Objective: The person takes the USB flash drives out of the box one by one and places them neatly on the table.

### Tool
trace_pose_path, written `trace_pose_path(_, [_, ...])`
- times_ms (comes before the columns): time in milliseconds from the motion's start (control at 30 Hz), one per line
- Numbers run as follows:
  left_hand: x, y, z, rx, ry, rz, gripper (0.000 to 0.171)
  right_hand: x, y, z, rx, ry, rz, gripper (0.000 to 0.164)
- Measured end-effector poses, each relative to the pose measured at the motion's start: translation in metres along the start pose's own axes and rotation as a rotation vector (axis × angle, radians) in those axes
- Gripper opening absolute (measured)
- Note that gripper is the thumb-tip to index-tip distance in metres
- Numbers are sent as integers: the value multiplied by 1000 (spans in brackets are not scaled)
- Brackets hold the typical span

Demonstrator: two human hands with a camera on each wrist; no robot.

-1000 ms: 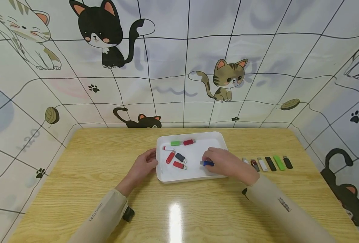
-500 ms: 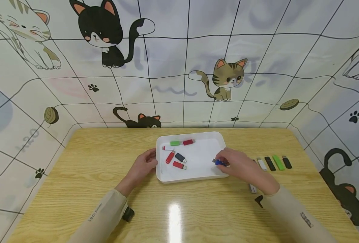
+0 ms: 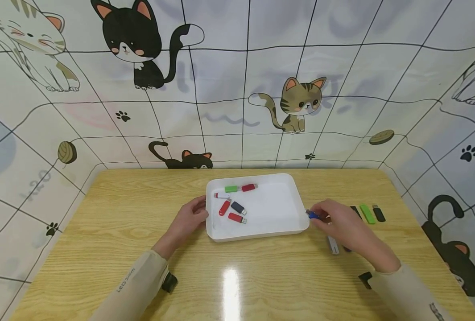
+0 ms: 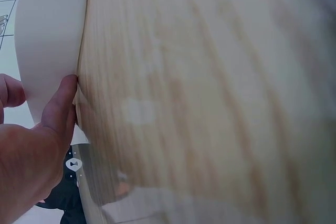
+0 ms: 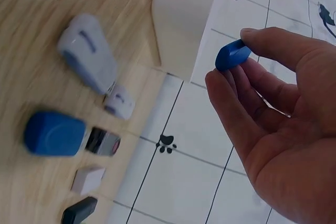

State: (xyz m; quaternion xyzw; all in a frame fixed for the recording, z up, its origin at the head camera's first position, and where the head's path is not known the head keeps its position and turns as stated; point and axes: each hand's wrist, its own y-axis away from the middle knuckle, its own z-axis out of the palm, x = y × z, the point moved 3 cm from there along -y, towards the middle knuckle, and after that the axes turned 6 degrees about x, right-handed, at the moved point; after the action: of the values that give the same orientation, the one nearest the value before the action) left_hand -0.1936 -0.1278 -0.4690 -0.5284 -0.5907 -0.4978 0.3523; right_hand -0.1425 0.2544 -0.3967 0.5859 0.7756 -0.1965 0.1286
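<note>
My right hand (image 3: 343,225) pinches a blue USB stick (image 3: 312,214) between thumb and fingers, at the right rim of the white tray (image 3: 275,203). In the right wrist view the stick's blue body (image 5: 232,55) shows at the fingertips. My left hand (image 3: 187,220) holds the tray's left side; in the left wrist view the thumb lies against the white wall (image 4: 50,40). In the tray's left half lie several USB sticks, among them a green one (image 3: 231,189), a dark blue one (image 3: 238,207) and a red one (image 3: 236,217).
Right of the tray, more USB sticks lie on the wooden table (image 3: 197,276): a green one (image 3: 367,214), a black one (image 3: 378,213) and a silver-white one (image 3: 332,245). My right hand partly covers this row. A cat-print curtain (image 3: 221,80) surrounds the table.
My right hand has carried the blue USB stick rightward, from inside the tray to its right rim. My left hand has stayed at the tray's left side.
</note>
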Motion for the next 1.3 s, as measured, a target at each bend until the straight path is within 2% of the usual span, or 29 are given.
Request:
trace_pose_path(200, [-1,0,0,-6,-3,-3,59,20,13,-8,-4,-45,52,23])
trace_pose_path(433, [-1,0,1,-12,10,-2,60,42,30,-19,29,23,104,30])
trace_pose_path(567, [-3,-2,1,-14,15,0,59,54,38,-24,14,35,151,36])
trace_pose_path(733, [-4,-3,0,-14,25,-4,59,66,44,-27,20,57,180,33])
trace_pose_path(1033, [-1,-1,0,-6,-5,-8,59,80,48,-24,-10,110,209,28])
trace_pose_path(1300, [0,-2,0,-8,-6,-7,59,92,49,-17,-75,136,290,35])
